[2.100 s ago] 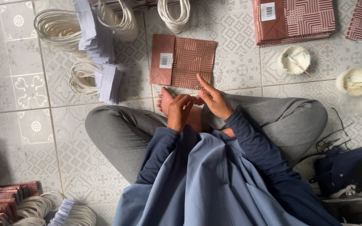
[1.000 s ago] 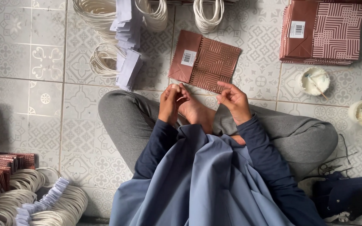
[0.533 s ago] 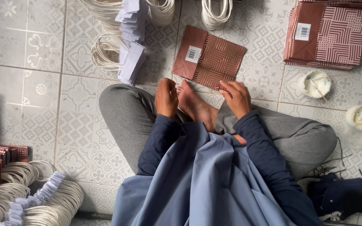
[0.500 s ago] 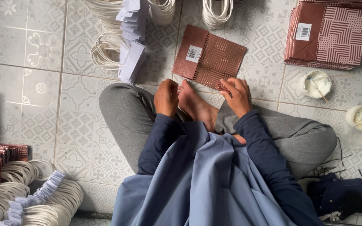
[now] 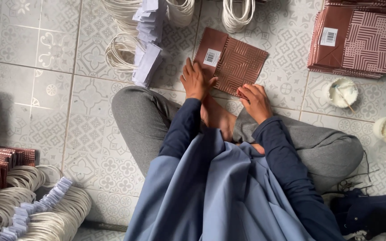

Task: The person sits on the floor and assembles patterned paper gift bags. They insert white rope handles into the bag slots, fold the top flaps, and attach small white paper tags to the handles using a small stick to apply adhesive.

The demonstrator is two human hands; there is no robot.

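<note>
A flat brown patterned paper bag (image 5: 235,62) with a white label lies on the tiled floor in front of my crossed legs. My left hand (image 5: 195,80) rests flat on its near left corner, fingers spread. My right hand (image 5: 255,100) pinches the bag's near right edge. Both sleeves are dark blue.
A stack of the same brown bags (image 5: 356,40) lies at the top right. Two small white bowls (image 5: 342,93) stand to the right. Bundles of white cord handles (image 5: 121,51) and white paper strips (image 5: 147,44) lie at the top left; more bags and cords (image 5: 5,178) sit at the bottom left.
My left hand has left my foot and moved forward onto the bag's near left corner. My right hand shifted up to the bag's edge. The view has moved a little.
</note>
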